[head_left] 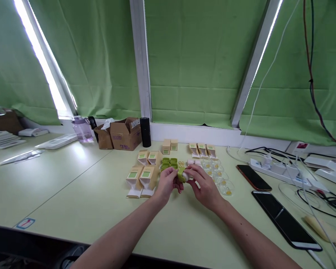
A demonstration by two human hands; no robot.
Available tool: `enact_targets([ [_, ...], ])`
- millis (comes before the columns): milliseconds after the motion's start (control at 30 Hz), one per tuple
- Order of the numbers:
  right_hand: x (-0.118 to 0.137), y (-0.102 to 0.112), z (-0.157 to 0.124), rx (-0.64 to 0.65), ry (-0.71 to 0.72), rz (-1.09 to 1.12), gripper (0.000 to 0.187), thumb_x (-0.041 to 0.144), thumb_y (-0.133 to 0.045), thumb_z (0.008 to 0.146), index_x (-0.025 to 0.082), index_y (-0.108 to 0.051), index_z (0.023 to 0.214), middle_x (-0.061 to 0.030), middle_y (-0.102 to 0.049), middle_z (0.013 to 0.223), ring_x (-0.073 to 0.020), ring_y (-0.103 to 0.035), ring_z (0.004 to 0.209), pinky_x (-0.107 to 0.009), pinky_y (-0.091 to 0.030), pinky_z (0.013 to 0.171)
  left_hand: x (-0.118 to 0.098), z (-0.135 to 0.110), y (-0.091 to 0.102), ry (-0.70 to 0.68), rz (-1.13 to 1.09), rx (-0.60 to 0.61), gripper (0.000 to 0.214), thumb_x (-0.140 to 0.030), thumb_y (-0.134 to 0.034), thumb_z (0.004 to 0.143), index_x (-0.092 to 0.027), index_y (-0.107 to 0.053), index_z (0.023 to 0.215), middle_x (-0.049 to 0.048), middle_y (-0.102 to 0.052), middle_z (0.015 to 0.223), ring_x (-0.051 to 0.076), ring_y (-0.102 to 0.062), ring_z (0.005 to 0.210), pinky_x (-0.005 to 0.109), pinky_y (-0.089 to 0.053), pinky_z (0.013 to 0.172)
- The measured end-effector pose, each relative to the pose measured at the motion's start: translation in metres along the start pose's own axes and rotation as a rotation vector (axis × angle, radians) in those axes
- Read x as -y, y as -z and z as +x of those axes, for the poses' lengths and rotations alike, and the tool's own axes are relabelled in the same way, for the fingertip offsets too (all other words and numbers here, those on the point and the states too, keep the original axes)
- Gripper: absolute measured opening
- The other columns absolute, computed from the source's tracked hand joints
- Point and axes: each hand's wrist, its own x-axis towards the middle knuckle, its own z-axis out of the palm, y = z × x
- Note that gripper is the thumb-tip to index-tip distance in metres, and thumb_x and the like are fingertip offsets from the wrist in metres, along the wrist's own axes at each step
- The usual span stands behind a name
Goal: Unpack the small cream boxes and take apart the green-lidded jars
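Close together over the middle of the table, my left hand (pixel 167 183) and my right hand (pixel 205 185) work on one small item. My left fingers pinch a green plastic piece (pixel 180 175), while the right fingers close around a white rounded piece (pixel 186 176) set against it. Just behind my hands stand several green square cups (pixel 169 160), small yellow pieces (pixel 181 163) and white cylinders (pixel 190 161). Right of them lie clear round plastic pieces (pixel 218 173) with yellow spots. Open kraft boxes (pixel 146 175) are left of my left hand.
More kraft boxes (pixel 202 150) and two closed ones (pixel 166 146) stand at the back. Cardboard cartons (pixel 126 135), a black cylinder (pixel 145 132) and a purple bottle (pixel 82 129) line the window. Two phones (pixel 285 218), a power strip (pixel 282 172) and tangled cables occupy the right.
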Motion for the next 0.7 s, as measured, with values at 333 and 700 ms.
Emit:
enact_targets([
  [333,-0.003,-0.010,-0.003,-0.176,-0.642,1.007,0.040,0.045,-0.086,0.080,0.024,-0.071,0.110,-0.0038,-0.074,0.098,-0.0215,-0.071,0.084,-0.045,-0.065,0.080,-0.008,-0.001,-0.001,-0.037,-0.005,-0.033,0.055,-0.068,-0.071,0.079,-0.018,-0.050,0.066,0.0032,-0.065,0.057,0.012,-0.053,0.035,0.021,-0.033,0.033],
  [700,-0.006,-0.014,-0.007,-0.214,-0.802,1.239,0.038,0.047,-0.090,0.074,0.022,-0.073,0.098,-0.0037,-0.076,0.095,-0.0200,-0.073,0.082,-0.040,-0.063,0.080,-0.004,0.001,0.002,-0.173,0.021,-0.100,0.046,-0.058,-0.077,0.080,-0.017,-0.056,0.081,0.0018,-0.065,0.067,0.011,-0.057,0.049,0.022,-0.042,0.045],
])
